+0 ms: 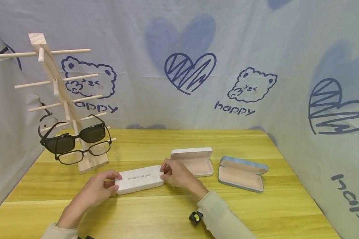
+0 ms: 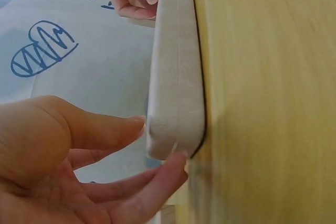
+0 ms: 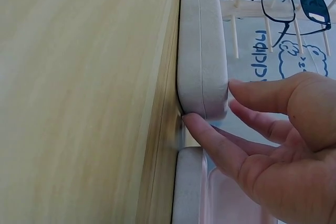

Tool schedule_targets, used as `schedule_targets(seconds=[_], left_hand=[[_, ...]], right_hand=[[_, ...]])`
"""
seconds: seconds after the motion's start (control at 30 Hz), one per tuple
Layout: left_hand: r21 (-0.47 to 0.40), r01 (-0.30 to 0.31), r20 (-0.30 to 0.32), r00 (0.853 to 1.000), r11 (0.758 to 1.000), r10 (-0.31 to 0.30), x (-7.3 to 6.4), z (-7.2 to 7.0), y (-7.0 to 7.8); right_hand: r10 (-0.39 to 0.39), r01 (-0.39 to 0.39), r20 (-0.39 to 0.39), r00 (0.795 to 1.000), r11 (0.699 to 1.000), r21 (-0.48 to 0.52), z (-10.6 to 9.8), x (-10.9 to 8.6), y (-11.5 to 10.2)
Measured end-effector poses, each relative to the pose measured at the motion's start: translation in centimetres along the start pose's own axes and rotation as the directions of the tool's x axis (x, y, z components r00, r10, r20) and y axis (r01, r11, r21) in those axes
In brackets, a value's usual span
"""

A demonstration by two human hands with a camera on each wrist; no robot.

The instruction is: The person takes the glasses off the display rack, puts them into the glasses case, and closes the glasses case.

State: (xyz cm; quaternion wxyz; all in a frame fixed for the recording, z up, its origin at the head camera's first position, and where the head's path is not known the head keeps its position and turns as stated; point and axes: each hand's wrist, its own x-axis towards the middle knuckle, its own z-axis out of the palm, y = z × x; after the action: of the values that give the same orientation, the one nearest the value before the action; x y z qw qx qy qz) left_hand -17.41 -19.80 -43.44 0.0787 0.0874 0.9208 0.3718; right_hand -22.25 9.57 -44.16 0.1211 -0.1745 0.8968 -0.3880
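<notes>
A closed white glasses case [image 1: 140, 183] with dark lettering on its lid lies on the table between my two hands. My left hand [image 1: 97, 188] pinches its left end, thumb and fingertips at the edges, as the left wrist view shows on the case's end [image 2: 177, 77]. At the other end, my right hand [image 1: 177, 173] pinches the corner with thumb and forefinger. Just behind that hand, an open white glasses case [image 1: 201, 168] with a pale pink lining is partly covered by it. Farther right, a blue glasses case [image 1: 240, 177] stands open, nothing inside it.
On the left rises a wooden glasses rack [image 1: 92, 162] with several pegs. Dark sunglasses [image 1: 92, 133] and black-framed clear glasses [image 1: 100, 148] hang low on it. A printed cloth [image 1: 137, 109] surrounds the wooden table [image 1: 179, 215] at the back and sides.
</notes>
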Motion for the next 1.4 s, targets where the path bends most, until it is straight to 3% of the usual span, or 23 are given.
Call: schedule_targets(seconds=[0.13,0.27,0.57,0.73,0.87,1.07,1.13,1.2,1.3,1.4], left_hand=[[0.010,-0.024,-0.003,1.000,1.000,0.024,-0.4,-0.9,0.5],[0.009,-0.090,-0.049,0.995,0.996,0.090,-0.8,-2.3,1.7],[0.036,-0.197,-0.181,0.963,0.980,0.200,-2.1,-5.0,4.6],[0.083,-0.190,-0.263,0.943,0.978,0.205,-2.5,-6.9,5.3],[0.116,-0.189,-0.381,0.898,0.975,0.220,-3.1,-8.7,5.7],[0.085,-0.199,-0.511,0.833,0.976,0.214,-3.6,-10.3,5.5],[0.077,-0.191,-0.571,0.796,0.979,0.200,-3.7,-10.7,5.3],[0.058,-0.174,-0.642,0.747,0.983,0.170,-3.8,-11.1,5.0],[0.009,-0.111,-0.738,0.670,0.994,0.082,-3.8,-11.6,4.6],[-0.041,-0.031,-0.787,0.616,0.999,-0.013,-3.6,-11.9,3.9]], right_hand=[[-0.014,0.014,0.040,0.999,1.000,-0.007,-0.5,0.0,-0.1],[-0.041,0.043,0.042,0.998,0.998,-0.045,-1.4,0.1,-0.5],[-0.153,0.153,-0.035,0.988,0.988,-0.012,-3.3,0.8,-2.5],[-0.209,0.211,-0.078,0.975,0.977,0.023,-3.4,1.4,-3.5],[-0.238,0.243,-0.093,0.967,0.969,0.046,-2.8,2.3,-4.8],[-0.236,0.244,-0.139,0.962,0.969,0.045,-2.3,3.5,-6.7],[-0.234,0.246,-0.160,0.959,0.967,0.062,-2.1,3.9,-7.4],[-0.241,0.259,-0.173,0.955,0.962,0.085,-2.0,4.5,-8.2],[-0.260,0.285,-0.187,0.947,0.950,0.125,-1.5,5.3,-9.5],[-0.273,0.306,-0.200,0.941,0.939,0.158,-0.9,6.2,-10.9]])
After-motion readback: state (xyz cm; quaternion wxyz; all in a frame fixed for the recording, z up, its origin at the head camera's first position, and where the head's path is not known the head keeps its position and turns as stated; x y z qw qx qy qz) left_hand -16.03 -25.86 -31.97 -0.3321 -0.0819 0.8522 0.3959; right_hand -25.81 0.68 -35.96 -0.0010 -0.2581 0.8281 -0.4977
